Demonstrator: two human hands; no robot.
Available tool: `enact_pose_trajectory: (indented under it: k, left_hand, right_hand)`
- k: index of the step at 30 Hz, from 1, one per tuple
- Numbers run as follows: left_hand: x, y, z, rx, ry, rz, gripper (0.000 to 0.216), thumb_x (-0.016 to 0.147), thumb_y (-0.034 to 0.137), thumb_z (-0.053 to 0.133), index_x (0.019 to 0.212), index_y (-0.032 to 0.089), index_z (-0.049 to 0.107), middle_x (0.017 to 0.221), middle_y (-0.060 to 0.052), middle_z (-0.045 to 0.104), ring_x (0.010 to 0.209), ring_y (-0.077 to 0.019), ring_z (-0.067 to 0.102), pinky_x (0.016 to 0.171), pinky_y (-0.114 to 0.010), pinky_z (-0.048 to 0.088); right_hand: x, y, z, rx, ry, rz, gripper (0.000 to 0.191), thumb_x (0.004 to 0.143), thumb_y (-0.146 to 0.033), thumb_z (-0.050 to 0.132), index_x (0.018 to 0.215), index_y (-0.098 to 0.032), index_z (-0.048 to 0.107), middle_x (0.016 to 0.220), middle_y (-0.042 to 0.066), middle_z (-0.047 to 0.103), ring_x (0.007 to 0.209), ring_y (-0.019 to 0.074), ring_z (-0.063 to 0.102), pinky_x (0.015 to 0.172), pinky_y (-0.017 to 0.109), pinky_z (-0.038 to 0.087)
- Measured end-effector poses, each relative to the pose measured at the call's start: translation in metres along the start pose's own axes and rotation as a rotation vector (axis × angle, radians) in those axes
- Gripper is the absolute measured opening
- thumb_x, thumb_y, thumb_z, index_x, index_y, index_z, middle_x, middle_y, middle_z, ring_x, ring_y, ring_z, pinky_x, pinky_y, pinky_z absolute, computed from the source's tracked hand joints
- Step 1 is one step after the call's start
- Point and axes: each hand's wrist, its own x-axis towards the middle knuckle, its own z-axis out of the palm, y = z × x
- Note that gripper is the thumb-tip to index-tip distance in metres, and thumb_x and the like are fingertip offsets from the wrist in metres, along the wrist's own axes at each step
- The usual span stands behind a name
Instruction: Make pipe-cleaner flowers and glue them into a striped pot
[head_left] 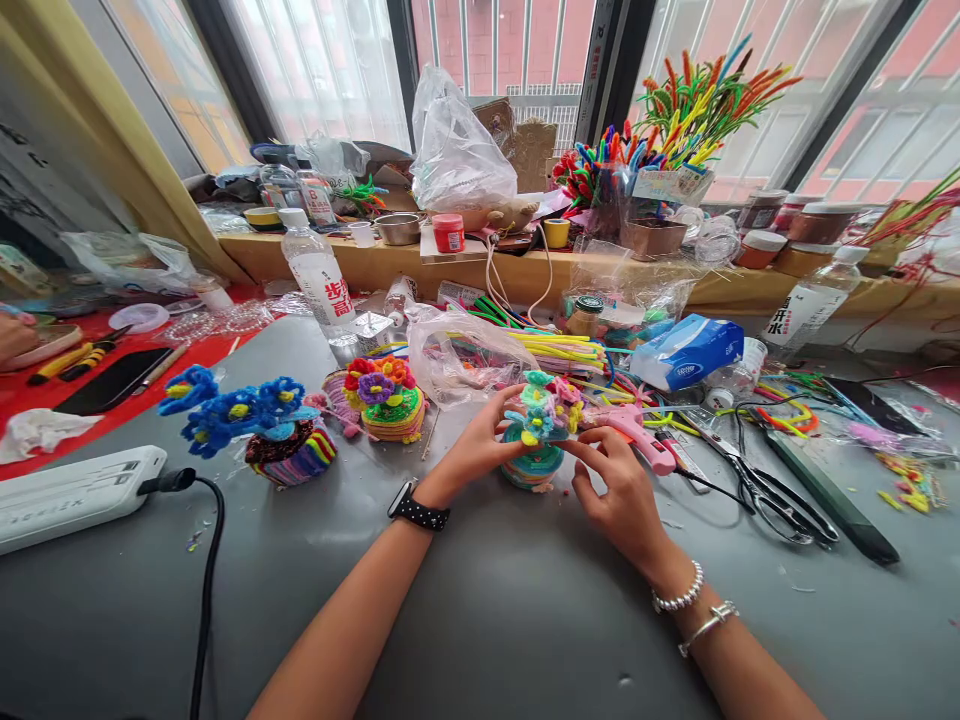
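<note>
A small pipe-cleaner flower pot, striped base with pastel blooms on top, stands on the grey table. My left hand cups its left side with fingers curled round it. On the pot's right, my right hand pinches at the flowers, thumb and forefinger together. A pink glue gun lies just behind my right hand.
Two finished flower pots, one blue-flowered and one red and orange, stand at the left. Scissors, loose pipe cleaners, a tissue pack, water bottles and a white power strip with a black cord lie around. Another person's hand shows at the far left edge.
</note>
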Motion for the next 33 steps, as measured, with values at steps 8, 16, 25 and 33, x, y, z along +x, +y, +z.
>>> enact_pose_trajectory:
  k: [8, 16, 25, 33]
  left_hand:
    - [-0.0002, -0.0001, -0.0004, -0.011, -0.007, 0.007, 0.068, 0.064, 0.025, 0.065, 0.123, 0.024, 0.033, 0.125, -0.007, 0.041, 0.112, -0.0203, 0.04, 0.089, -0.032, 0.038]
    - [-0.0003, 0.0003, -0.0005, 0.0, -0.004, 0.008, 0.067, 0.064, 0.026, 0.064, 0.123, 0.024, 0.032, 0.128, -0.008, 0.038, 0.113, -0.0211, 0.04, 0.09, -0.032, 0.038]
    - [-0.0003, -0.0019, -0.0011, 0.017, -0.02, 0.038, 0.067, 0.065, 0.025, 0.064, 0.123, 0.022, 0.031, 0.124, -0.008, 0.04, 0.113, -0.0208, 0.039, 0.089, -0.03, 0.039]
    - [0.0004, -0.0018, -0.001, 0.01, -0.024, 0.032, 0.068, 0.065, 0.026, 0.064, 0.123, 0.021, 0.03, 0.122, -0.009, 0.042, 0.112, -0.02, 0.04, 0.09, -0.031, 0.039]
  right_hand:
    - [-0.0001, 0.0003, 0.0004, -0.011, 0.003, -0.019, 0.038, 0.071, -0.011, 0.045, 0.103, -0.023, 0.059, 0.09, 0.006, 0.052, 0.071, 0.0165, 0.05, 0.065, 0.033, 0.046]
    - [-0.001, -0.0008, 0.0005, -0.03, -0.044, -0.019, 0.039, 0.071, -0.009, 0.044, 0.106, -0.021, 0.056, 0.092, 0.007, 0.05, 0.07, 0.0162, 0.048, 0.065, 0.033, 0.046]
    - [0.0001, -0.0022, -0.0007, -0.074, -0.051, -0.04, 0.04, 0.071, -0.009, 0.043, 0.106, -0.021, 0.057, 0.091, 0.008, 0.051, 0.072, 0.0174, 0.05, 0.065, 0.033, 0.046]
    - [-0.0005, -0.0029, -0.0006, -0.088, -0.038, -0.051, 0.037, 0.073, -0.01, 0.043, 0.106, -0.02, 0.055, 0.091, 0.007, 0.051, 0.082, 0.0192, 0.051, 0.067, 0.033, 0.046]
